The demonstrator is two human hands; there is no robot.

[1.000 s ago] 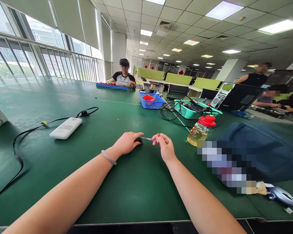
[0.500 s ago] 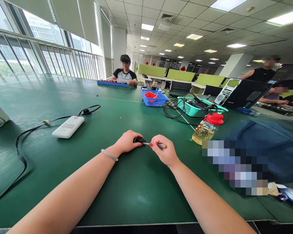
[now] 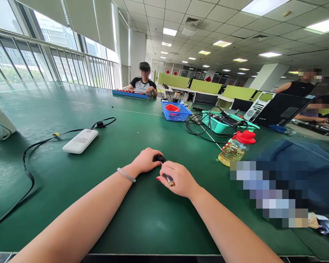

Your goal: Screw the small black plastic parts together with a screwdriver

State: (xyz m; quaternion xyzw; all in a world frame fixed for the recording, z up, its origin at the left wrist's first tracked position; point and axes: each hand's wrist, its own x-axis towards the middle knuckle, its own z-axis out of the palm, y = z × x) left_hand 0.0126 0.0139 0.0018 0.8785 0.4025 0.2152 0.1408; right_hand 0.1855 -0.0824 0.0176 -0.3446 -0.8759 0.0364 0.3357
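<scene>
My left hand (image 3: 146,160) rests on the green table (image 3: 131,204) with its fingers closed on a small black part (image 3: 159,158). A pale bangle sits on that wrist. My right hand (image 3: 177,179) is closed round a small screwdriver (image 3: 169,179), whose brown handle end sticks out below the fingers. The tool's tip points up toward the black part and seems to touch it. Both hands sit close together at the table's middle.
A white power bank (image 3: 80,141) with a black cable (image 3: 30,149) lies to the left. A red-capped oil bottle (image 3: 237,148), a dark blue bag (image 3: 301,171), a blue basket (image 3: 174,111) and a teal basket (image 3: 222,124) lie right and behind. Other people sit at the far end and right.
My right hand has turned and dropped nearer me, swinging the screwdriver from level to nearly upright against the black part. My left hand has stayed on the part. The camera shifted slightly.
</scene>
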